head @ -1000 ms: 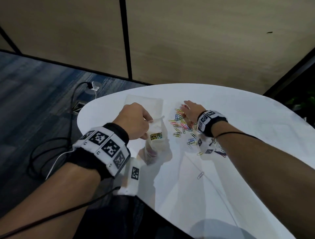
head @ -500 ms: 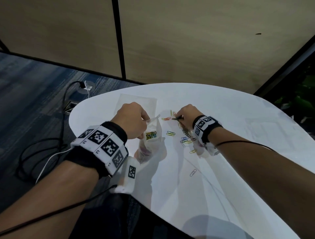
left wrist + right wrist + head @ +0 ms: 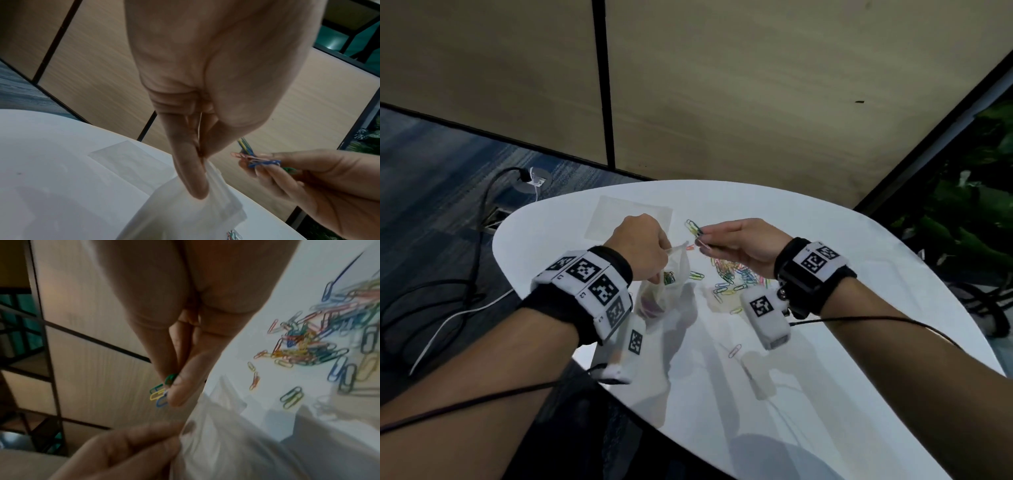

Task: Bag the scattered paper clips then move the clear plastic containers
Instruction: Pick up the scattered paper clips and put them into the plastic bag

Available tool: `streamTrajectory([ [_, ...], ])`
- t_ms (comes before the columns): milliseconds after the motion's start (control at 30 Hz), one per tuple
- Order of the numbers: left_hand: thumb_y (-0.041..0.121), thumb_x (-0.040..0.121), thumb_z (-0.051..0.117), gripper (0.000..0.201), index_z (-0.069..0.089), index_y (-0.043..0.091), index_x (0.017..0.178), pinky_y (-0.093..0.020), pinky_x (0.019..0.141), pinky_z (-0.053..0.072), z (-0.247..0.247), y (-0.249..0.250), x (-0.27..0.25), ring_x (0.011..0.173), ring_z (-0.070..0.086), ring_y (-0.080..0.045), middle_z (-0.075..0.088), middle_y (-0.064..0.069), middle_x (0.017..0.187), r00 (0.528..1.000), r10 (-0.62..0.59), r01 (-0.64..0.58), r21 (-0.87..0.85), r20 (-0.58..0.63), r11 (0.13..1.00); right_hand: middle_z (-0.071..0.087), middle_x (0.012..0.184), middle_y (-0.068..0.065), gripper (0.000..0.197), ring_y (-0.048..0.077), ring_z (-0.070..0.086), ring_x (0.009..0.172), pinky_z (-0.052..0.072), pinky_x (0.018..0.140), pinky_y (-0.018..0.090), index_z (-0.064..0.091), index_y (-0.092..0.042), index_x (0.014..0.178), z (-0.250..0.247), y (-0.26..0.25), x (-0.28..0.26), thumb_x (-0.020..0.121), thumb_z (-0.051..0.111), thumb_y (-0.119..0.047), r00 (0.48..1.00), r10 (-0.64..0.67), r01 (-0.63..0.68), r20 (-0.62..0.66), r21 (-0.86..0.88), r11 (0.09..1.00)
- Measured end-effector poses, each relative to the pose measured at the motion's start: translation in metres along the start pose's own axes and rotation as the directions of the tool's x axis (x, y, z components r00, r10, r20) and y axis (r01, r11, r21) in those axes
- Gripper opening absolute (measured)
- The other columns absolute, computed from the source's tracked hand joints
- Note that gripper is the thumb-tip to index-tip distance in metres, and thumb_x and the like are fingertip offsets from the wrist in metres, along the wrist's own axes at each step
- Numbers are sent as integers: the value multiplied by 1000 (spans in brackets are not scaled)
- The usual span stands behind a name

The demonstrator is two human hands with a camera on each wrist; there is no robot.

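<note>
Your left hand [image 3: 640, 246] pinched the part-filled bag [image 3: 664, 291] while your right hand [image 3: 739, 245] gripped clips [image 3: 697, 233]; a pile [image 3: 736, 277] remained on the bench [image 3: 859, 308].

I see a small clear plastic bag [image 3: 671, 277] held upright by its rim, a few clips inside. A bunch of coloured wire paper clips [image 3: 697, 231] sits pinched just beside its mouth; the scattered pile [image 3: 736, 277] lies right of the bag.
</note>
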State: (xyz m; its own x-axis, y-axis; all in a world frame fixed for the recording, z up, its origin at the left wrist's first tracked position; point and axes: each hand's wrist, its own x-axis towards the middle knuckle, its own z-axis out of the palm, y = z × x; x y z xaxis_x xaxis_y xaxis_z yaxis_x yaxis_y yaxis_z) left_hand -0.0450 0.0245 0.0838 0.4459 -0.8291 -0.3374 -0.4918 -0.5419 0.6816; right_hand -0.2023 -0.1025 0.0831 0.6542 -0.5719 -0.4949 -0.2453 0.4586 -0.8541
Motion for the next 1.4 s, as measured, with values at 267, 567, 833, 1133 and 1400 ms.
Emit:
streamTrajectory([
  [267,-2,91,53,25,77,5,97,-39,75,65,6,7,-2,62,77,-21,77,-15,74,999,35,-35,-12,2,999,72,94,25,22,29,72,80,61,79,32,71,9,99,46,26,0,77,69,13,979,-108,40,-174,-357,933],
  [567,-3,92,52,27,75,7,103,-38,76,65,3,4,-6,63,77,-22,77,-15,84,998,69,-69,17,5,997,69,65,-1,8,9,63,54,49,51,15,78,-13,74,58,35,-2,71,75,-7,926,-366,124,-95,-839,530],
  [833,2,94,54,25,76,11,103,-36,75,64,-9,-9,-6,62,76,-18,78,-10,81,998,46,-45,34,-32,998,75,81,5,29,18,74,74,60,73,26,77,-10,86,46,20,10,85,54,8,950,-308,273,47,-603,749],
  [1133,4,95,58,20,75,12,100,-39,72,65,-19,-25,-2,62,76,-19,75,-10,79,999,17,-16,21,-36,1000,56,140,8,37,26,52,128,39,110,31,61,-13,130,-23,45,102,100,40,-9,909,-269,-159,-318,-861,482],
  [1400,1,94,54,23,75,11,100,-40,71,65,-18,-25,3,63,76,-22,75,-12,82,999,30,-29,35,-18,999,27,158,12,45,28,28,145,21,117,33,42,-12,145,4,73,101,103,36,-24,980,-135,152,147,-988,30],
])
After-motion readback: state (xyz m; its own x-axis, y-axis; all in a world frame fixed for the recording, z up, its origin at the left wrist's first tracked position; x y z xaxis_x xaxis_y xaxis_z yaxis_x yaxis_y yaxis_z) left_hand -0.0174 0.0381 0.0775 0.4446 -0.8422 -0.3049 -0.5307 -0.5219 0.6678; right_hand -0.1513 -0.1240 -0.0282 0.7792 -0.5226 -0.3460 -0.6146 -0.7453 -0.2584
